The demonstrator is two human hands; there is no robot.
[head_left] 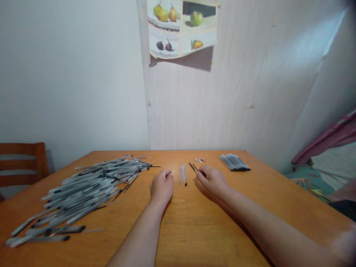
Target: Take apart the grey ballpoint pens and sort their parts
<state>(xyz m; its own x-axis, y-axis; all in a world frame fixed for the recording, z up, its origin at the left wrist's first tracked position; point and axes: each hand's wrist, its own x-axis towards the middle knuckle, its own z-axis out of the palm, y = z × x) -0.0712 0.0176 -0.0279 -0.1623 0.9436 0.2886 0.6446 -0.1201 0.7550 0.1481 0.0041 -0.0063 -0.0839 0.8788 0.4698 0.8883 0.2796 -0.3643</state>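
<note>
My right hand is low over the table, thumb and fingers pinched at the near ends of two thin black pen refills. My left hand rests on the wood with its fingers curled in; nothing sticks out of it. Between the hands lie a few translucent pen barrels, one with a black end toward me. Several small pale pieces lie just beyond my right hand.
A large loose heap of pen parts covers the table's left side. Toward the back right is a neat row of black-ended pens. The wooden table meets a wall with a fruit poster. A chair stands at the left.
</note>
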